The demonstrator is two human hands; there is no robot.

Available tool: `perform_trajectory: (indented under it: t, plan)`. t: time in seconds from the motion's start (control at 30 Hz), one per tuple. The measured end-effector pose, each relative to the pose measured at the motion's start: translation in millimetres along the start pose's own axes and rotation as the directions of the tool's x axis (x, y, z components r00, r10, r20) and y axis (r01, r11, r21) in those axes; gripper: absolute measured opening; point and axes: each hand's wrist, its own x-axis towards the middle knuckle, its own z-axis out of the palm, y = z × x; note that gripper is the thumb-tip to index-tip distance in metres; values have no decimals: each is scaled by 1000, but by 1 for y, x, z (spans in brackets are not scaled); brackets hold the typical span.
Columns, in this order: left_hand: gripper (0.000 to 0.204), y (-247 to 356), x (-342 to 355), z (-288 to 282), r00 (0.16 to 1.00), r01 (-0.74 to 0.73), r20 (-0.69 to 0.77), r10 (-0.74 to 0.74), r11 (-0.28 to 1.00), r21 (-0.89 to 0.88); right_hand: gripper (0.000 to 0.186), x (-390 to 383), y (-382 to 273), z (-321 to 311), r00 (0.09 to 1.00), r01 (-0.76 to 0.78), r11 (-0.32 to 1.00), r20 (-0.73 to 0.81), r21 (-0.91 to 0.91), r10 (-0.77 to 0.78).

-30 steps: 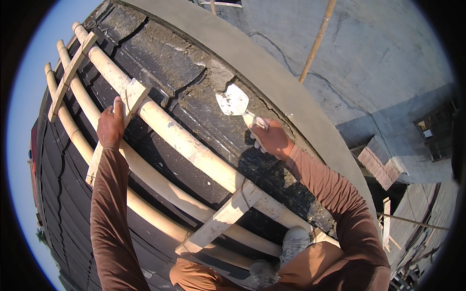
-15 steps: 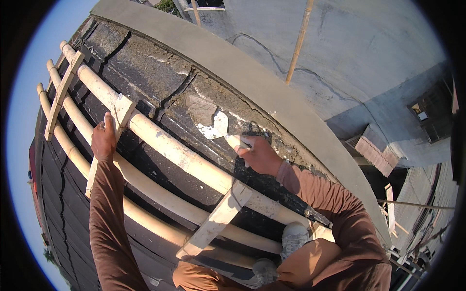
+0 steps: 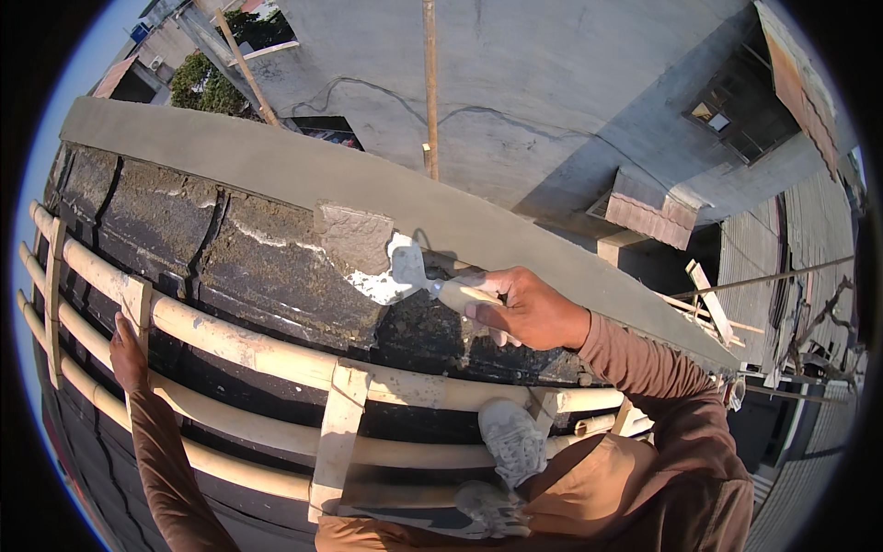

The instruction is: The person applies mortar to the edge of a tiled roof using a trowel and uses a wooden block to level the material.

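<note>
My right hand (image 3: 541, 308) is closed round the pale wooden handle of a trowel (image 3: 407, 264). The whitish, mortar-smeared blade is beside a rough patch of wet grey mortar (image 3: 354, 237), which lies across the lower edge of a smooth grey cement band (image 3: 276, 175). Below the blade is the dark, mortar-crusted edge of the tiled roof (image 3: 267, 285). At the left, my left hand (image 3: 130, 354) grips a wooden crosspiece (image 3: 138, 302) fixed over the bamboo poles; part of its fingers is hidden.
A ladder-like frame of bamboo poles (image 3: 248, 350) with wooden crosspieces lies along the dark roof. My shoes (image 3: 513, 442) rest at the frame, lower right. Beyond the band stand a grey wall (image 3: 570, 83) and an upright bamboo pole (image 3: 430, 92). A drop with lumber lies right.
The view has turned, so the roof edge lies more level. The trowel and the mortar patch are now up against the cement band. My left hand stays on the crosspiece.
</note>
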Motion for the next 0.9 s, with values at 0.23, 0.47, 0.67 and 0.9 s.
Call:
perform_trajectory:
  t: [0.23, 0.47, 0.67, 0.9]
  plan:
    - [85, -28, 10, 3, 1000, 10, 5, -10, 998, -57, 45, -22, 12, -96, 968, -16, 996, -252, -82, -5]
    - [84, -28, 14, 8, 999, -10, 31, 13, 996, -83, 46, 25, 117, -212, 853, -163, 659, -441, -734, -280]
    - [84, -24, 12, 8, 999, -3, 44, 8, 993, -121, 43, 81, 180, -211, 918, -396, 148, -389, -906, 80]
    - [82, -30, 6, 7, 1000, -20, 12, 21, 995, -95, 47, 63, 163, -202, 853, -486, 244, -516, -839, -74]
